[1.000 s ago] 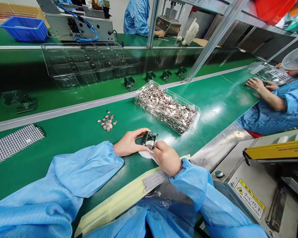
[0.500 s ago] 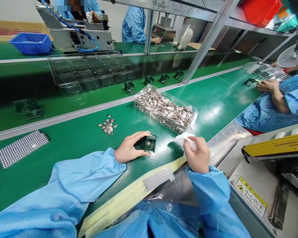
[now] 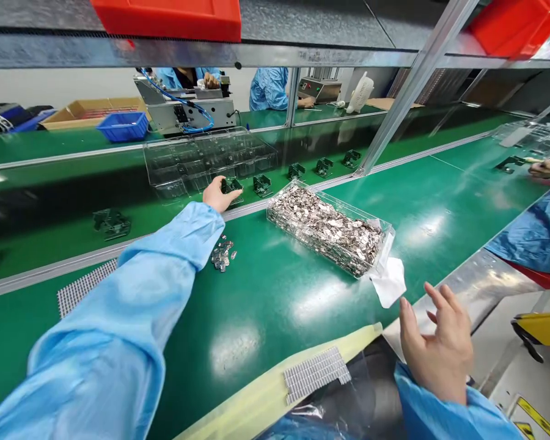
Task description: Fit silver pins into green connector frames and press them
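My left hand (image 3: 219,194) reaches across to the far strip and has its fingers closed around a small dark green plastic part (image 3: 231,186). Beside it, on the same strip, stand several similar green parts (image 3: 261,184). My right hand (image 3: 437,342) is raised at the near right, its fingers apart and nothing in them. A white cloth (image 3: 389,283) lies just beyond it on the green bench, against the corner of a clear box (image 3: 318,247). That box is full of small shiny metal pieces (image 3: 330,223). Closer to my left sleeve sits a little pile of metal pieces (image 3: 222,253).
A grid of small grey pieces (image 3: 85,284) lies partly behind my left sleeve. Another grid (image 3: 316,373) rests on the yellow strip (image 3: 238,415) near my lap. A clear compartment tray (image 3: 206,156) stands beyond the rail. A metal post (image 3: 398,91) rises behind the box. Co-workers sit around.
My left hand has carried the green part from the near bench to the row on the far strip. My right hand has let go of the white cloth and opened. The view has shifted.
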Motion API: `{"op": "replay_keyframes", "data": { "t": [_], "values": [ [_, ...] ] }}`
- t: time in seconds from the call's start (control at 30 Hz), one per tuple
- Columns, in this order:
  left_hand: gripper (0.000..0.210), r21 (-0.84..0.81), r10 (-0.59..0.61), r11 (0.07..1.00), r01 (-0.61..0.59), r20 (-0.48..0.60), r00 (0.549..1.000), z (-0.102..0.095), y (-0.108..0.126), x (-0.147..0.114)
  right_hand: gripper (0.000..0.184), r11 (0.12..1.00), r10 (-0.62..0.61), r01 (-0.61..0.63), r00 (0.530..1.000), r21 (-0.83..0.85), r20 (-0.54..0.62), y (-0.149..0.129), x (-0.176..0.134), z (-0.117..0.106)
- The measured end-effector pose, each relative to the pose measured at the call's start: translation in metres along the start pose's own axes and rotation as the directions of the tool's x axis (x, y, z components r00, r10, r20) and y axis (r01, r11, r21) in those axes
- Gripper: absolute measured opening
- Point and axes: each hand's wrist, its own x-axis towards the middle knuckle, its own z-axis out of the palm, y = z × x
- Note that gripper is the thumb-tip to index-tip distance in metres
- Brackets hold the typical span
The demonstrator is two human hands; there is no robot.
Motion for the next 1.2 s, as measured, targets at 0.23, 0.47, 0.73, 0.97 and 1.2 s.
{"op": "replay_keyframes", "data": {
  "t": [0.23,0.47,0.73,0.97,1.2],
  "values": [
    [0.084,0.051,-0.072,0.996,0.073,-0.026,0.997,-0.009,-0.041,0.026,0.022,0.977,-0.178,0.142,0.953,0.156,0.245,-0.05,0.01,0.001],
    [0.076,0.439,0.016,0.886,0.147,-0.347,0.938,-0.131,-0.146,-0.005,0.029,0.899,-0.417,0.324,0.423,0.295,0.804,-0.168,0.031,0.12],
    [0.046,0.432,-0.027,0.899,0.071,-0.107,0.994,-0.17,-0.182,-0.021,0.029,0.857,-0.408,0.472,0.379,0.205,0.831,-0.231,0.015,0.21],
    [0.041,0.258,0.442,0.852,-0.455,0.109,0.89,-0.122,-0.107,-0.138,0.019,0.886,-0.368,0.414,0.357,0.208,0.859,-0.201,0.01,0.182],
    [0.062,0.317,0.217,0.905,-0.282,0.224,0.95,-0.09,-0.079,-0.255,0.024,0.943,-0.322,0.229,0.431,0.243,0.843,-0.187,0.013,0.167]
  ]
}}
